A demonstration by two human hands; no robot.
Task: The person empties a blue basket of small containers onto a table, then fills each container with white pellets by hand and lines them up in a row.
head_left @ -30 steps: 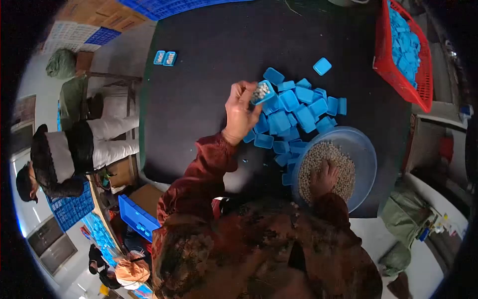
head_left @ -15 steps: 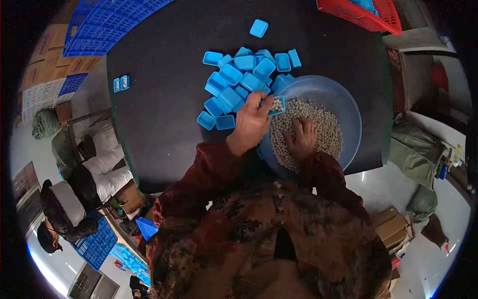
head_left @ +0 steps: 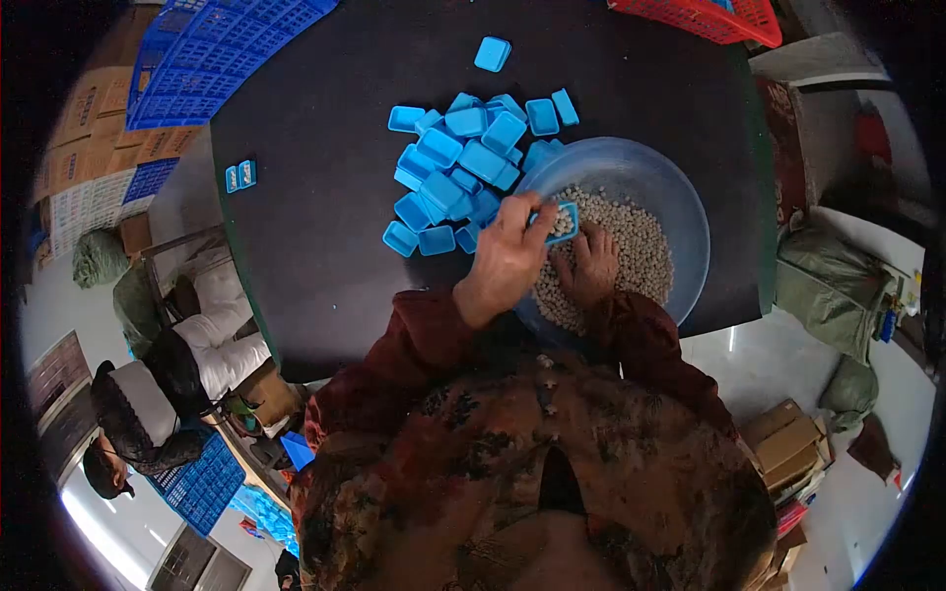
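Note:
My left hand [head_left: 510, 258] grips a small blue box [head_left: 565, 223] by its side, above the left part of a large translucent bowl [head_left: 693, 212]. Pale round beads show inside the box. Many more of these beads [head_left: 641, 246] cover the bowl's bottom. My right hand [head_left: 591, 268] rests on them with its fingers a little apart, just right of the box; its fingertips touch the beads. Left of the bowl lies a heap of empty blue boxes [head_left: 439, 148], some upright, some turned over.
Two small filled boxes [head_left: 240, 176] sit at the table's left edge. One blue piece [head_left: 493, 54] lies beyond the heap. A blue crate [head_left: 222, 59] stands far left, a red basket [head_left: 709, 20] far right. A person [head_left: 148, 414] sits at lower left.
My left hand has moved slightly right with the filled box, closer to my right hand. The view has shifted a little, so the heap and bowl appear further left.

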